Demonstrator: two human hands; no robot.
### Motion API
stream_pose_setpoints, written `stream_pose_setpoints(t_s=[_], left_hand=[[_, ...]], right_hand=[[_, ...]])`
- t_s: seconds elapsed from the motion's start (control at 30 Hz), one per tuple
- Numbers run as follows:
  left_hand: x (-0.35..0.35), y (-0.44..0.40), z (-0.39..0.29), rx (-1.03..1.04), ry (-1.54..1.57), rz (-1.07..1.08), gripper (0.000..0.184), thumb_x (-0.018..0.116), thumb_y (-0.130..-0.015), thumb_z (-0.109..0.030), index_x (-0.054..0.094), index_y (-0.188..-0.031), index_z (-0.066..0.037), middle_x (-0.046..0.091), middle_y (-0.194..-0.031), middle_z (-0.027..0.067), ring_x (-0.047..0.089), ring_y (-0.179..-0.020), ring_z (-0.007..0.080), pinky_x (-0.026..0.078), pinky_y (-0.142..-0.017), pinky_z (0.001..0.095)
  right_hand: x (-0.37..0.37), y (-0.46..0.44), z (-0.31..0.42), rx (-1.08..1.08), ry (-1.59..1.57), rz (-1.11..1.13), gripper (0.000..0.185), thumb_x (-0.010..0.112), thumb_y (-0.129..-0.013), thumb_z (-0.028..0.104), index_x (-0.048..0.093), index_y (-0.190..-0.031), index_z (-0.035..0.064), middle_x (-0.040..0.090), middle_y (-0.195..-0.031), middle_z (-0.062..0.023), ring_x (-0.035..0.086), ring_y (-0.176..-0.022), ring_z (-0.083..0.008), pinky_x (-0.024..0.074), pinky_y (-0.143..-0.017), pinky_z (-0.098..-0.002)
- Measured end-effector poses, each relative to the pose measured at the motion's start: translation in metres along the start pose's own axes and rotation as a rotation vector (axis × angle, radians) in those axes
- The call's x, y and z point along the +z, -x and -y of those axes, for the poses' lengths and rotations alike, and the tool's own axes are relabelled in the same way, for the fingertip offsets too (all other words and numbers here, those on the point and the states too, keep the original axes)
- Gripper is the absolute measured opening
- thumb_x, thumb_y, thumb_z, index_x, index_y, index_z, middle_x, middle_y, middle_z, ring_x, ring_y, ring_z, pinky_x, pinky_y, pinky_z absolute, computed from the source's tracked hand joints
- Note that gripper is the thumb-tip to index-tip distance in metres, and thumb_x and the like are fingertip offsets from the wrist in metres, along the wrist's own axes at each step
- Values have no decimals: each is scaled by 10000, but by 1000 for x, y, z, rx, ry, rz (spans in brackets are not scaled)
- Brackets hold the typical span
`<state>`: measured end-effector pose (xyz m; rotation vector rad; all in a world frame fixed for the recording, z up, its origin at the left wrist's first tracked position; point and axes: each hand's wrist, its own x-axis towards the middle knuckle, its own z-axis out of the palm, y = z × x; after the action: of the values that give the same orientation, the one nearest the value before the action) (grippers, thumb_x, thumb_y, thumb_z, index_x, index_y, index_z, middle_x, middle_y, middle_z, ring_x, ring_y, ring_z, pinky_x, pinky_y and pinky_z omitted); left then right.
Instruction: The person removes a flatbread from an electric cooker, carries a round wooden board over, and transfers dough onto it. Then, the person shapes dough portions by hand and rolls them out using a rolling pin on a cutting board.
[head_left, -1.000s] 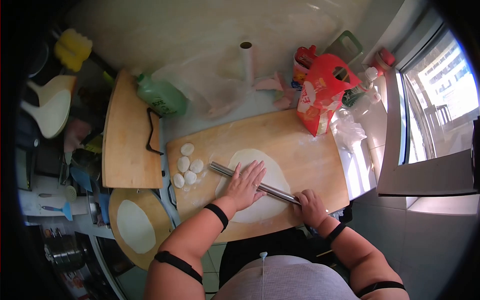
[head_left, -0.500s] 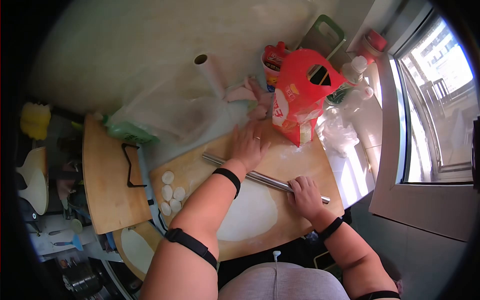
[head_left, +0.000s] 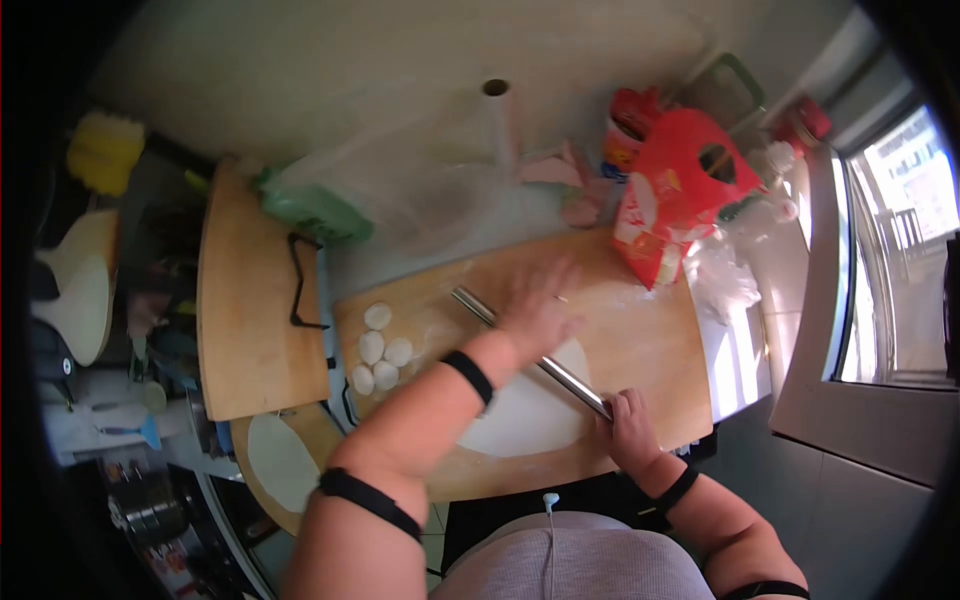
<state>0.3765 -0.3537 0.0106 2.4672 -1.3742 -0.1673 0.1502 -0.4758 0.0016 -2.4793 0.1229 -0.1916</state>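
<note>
A steel rolling pin [head_left: 572, 384] lies slantwise across a flat sheet of white dough [head_left: 520, 425] on the wooden board [head_left: 660, 340]. My right hand [head_left: 630, 432] is closed round the pin's near right end. My left hand [head_left: 543, 305] is over the pin's upper half, fingers stretched out and smeared by motion. Whether its palm presses on the metal I cannot tell. Several small white dough rounds [head_left: 371, 348] lie at the board's left side, left of my left forearm.
At the board's back right stands a red plastic bag [head_left: 680, 190], beside crumpled clear plastic [head_left: 727, 275]. A wrap roll [head_left: 500, 130] and green bottle [head_left: 320, 212] are behind. Left is a wooden panel [head_left: 250, 300] with a black handle; the window frame [head_left: 845, 300] is at right.
The rolling pin has turned to a steeper slant, and my right hand is now at its very end. My left hand has blurred with motion. The whole view has shifted, moving the scene rightward.
</note>
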Motion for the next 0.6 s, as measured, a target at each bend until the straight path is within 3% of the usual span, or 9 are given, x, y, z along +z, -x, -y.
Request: stream_pose_setpoints(t_s=[0.2,0.27,0.4,0.6], left_hand=[[30,34,-50,-141,108,-49,776,523,-881,-495,305,-1447,-10,205,-1540,157,154,-1439,298,115,-1137,578],[24,58,-49,-215,111,50,796,510,-879,-522,291,-1455,-17,186,-1549,143,116,-1452,283,107,-1140,574],[10,111,-43,-189,107,82,818,526,-858,-554,325,-1442,-17,203,-1548,139,170,-1437,269,139,-1134,548],[1,209,-33,-135,-4,72,727,582,-842,-487,393,-1415,-81,315,-1518,66,241,-1419,220,181,-1120,538]], right_hand=[[14,26,19,1,93,96,275,651,-728,57,512,-960,9,527,-910,-170,527,-843,-361,447,-766,-448],[9,28,35,-47,89,117,281,655,-726,57,507,-963,23,530,-918,-158,538,-852,-358,447,-754,-449],[11,42,46,-100,101,156,298,671,-720,86,508,-967,51,536,-925,-134,550,-856,-340,444,-748,-437],[18,64,65,-166,81,350,364,710,-684,229,523,-961,83,545,-893,-97,566,-844,-295,446,-729,-417]])
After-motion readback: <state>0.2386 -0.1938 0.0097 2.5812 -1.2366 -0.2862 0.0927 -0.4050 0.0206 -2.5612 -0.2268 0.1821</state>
